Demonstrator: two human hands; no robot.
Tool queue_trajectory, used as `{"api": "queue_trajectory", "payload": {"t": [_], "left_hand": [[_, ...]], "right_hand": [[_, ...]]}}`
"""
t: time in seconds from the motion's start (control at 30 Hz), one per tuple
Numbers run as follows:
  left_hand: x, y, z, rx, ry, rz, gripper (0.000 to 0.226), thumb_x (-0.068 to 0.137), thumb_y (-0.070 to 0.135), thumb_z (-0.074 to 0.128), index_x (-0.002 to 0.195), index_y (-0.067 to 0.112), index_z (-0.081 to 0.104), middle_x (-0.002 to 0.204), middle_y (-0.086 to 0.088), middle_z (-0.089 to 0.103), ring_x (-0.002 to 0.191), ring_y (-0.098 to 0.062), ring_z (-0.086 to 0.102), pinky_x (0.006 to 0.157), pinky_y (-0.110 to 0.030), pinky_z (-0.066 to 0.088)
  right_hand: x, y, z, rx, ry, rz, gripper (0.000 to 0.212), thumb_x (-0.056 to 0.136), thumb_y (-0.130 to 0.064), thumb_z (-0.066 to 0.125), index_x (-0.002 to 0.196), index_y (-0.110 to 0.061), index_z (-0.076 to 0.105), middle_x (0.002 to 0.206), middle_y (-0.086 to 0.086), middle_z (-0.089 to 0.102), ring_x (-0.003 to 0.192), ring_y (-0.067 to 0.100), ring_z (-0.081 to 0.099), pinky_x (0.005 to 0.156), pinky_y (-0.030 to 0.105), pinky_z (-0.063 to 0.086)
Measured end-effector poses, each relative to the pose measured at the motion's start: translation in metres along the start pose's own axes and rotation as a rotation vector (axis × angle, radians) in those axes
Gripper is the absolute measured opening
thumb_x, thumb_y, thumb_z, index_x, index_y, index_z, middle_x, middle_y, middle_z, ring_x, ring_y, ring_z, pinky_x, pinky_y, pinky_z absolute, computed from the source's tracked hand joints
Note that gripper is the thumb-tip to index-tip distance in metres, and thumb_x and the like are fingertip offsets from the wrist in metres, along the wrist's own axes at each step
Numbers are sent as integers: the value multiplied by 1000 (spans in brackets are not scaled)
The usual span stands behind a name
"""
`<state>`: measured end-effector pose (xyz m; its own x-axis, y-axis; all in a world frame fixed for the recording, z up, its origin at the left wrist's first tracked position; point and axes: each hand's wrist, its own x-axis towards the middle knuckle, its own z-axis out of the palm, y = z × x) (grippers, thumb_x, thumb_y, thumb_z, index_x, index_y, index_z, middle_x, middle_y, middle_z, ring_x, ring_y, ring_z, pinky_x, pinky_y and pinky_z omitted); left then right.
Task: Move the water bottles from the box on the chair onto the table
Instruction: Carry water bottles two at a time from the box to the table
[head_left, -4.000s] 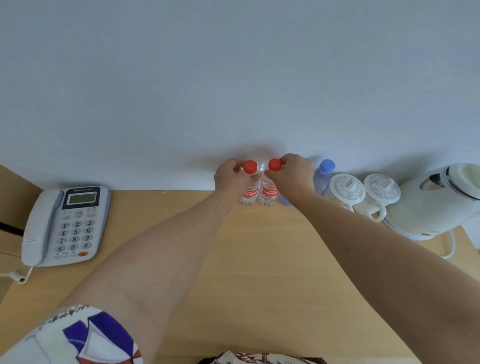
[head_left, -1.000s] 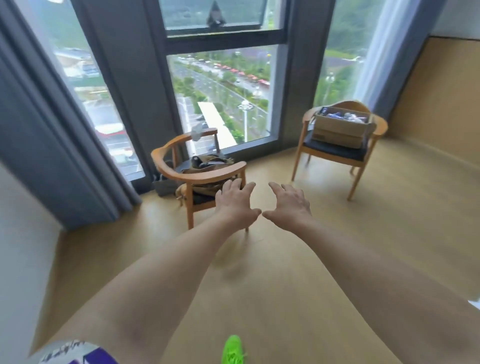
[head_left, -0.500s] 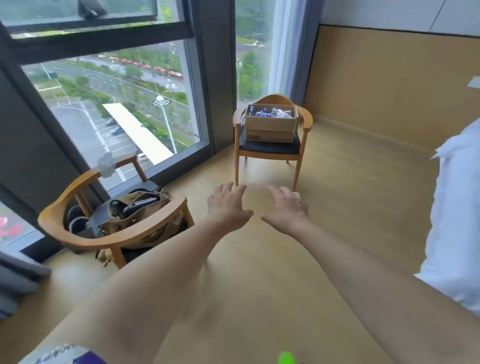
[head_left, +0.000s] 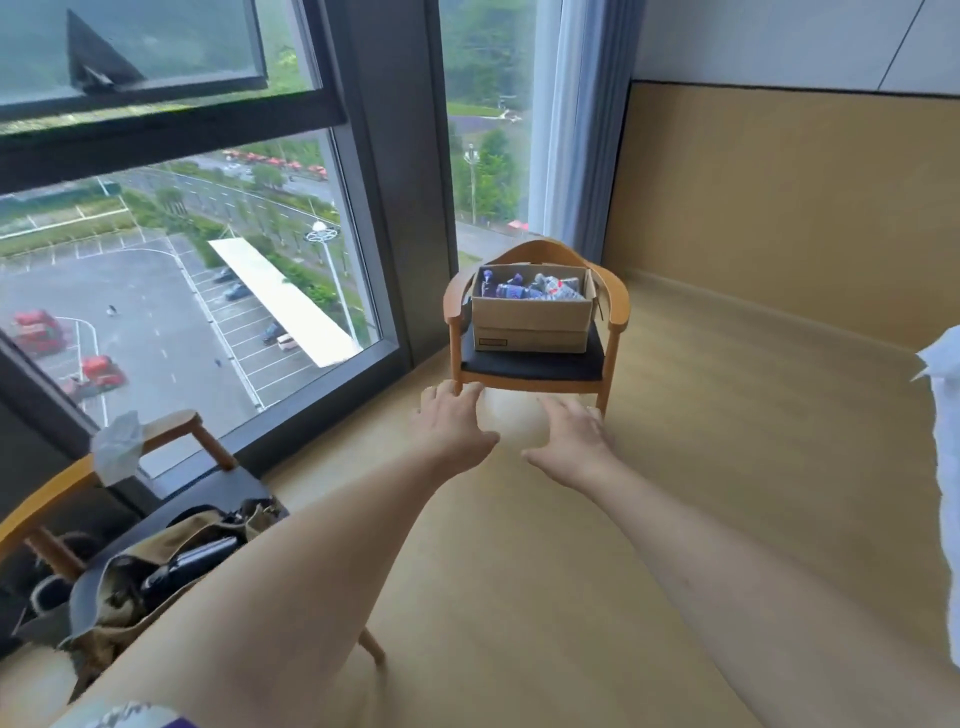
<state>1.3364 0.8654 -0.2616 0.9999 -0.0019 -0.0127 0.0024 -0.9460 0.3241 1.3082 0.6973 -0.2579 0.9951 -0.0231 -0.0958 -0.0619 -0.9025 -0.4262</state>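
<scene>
Both arms reach out, left hand and right hand empty with fingers spread, and at twelve o'clock beyond them, well apart, the cardboard box sits on the wooden chair with water bottles lying jumbled inside. Pale wood floor underfoot, big window at ten o'clock, wood-panelled wall at two. The bottles blur together, uncountable, and white fabric is cut off at three o'clock.

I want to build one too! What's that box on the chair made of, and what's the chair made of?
The box looks like plain brown cardboard: dull, with folded flaps. The chair seems to be smooth, lightly glossy wood, honey-coloured, with a dark padded seat, maybe leather or fabric.
</scene>
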Motion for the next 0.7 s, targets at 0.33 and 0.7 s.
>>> {"api": "queue_trajectory", "payload": {"t": [0.33, 0.7], "left_hand": [[182, 27, 21, -88, -64, 8, 73, 86, 42, 70, 151, 28, 39, 148, -4, 44, 137, -28, 36, 105, -44, 42], [450, 32, 14, -92, -117, 119, 72, 85, 43, 69, 149, 28, 39, 147, -7, 44, 135, -31, 37, 103, -47, 45]], "right_hand": [[184, 21, -10, -53, -62, 89, 83, 86, -46, 71, 155, -35, 26, 158, 2, 32, 141, 29, 32, 112, 45, 35], [422, 9, -19, -30, 10, 199, 81, 85, -46, 70, 153, -32, 29, 151, 2, 40, 135, 30, 38, 105, 46, 38]]}}
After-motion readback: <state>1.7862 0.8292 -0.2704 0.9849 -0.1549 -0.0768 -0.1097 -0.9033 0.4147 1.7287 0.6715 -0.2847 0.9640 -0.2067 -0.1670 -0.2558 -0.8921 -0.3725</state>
